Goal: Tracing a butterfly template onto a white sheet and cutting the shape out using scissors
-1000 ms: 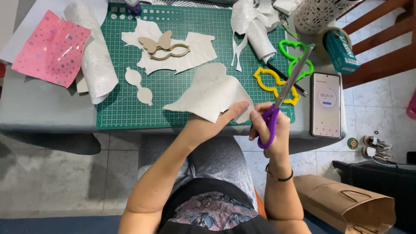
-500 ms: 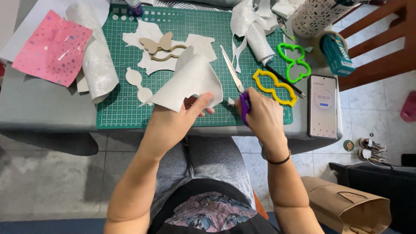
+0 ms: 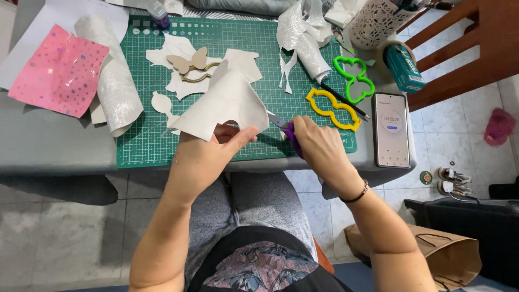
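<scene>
The white sheet (image 3: 227, 105) is up off the mat, pinched along its lower edge by the left hand (image 3: 208, 154), thumb in front and fingers behind, clamped tight on the material. A rounded notch shows in that lower edge, right above the thumb. Just to the right of it, the right hand (image 3: 319, 146) is wrapped around the purple-handled scissors (image 3: 285, 130), fingers closed through the handles, and the blades point left at the sheet's right edge; how far apart they are, I can't make out. Under both hands lies the green cutting mat (image 3: 162, 148). Beyond the left hand sit white offcuts with a tan butterfly shape (image 3: 189, 61) on top. Just past the right hand there's a yellow outline template (image 3: 333, 110), a green one (image 3: 354, 80) further out, and a phone (image 3: 391, 130) off to its right. Far out left of the left hand, a pink spotted sheet (image 3: 58, 70) beside a white roll (image 3: 113, 81).
</scene>
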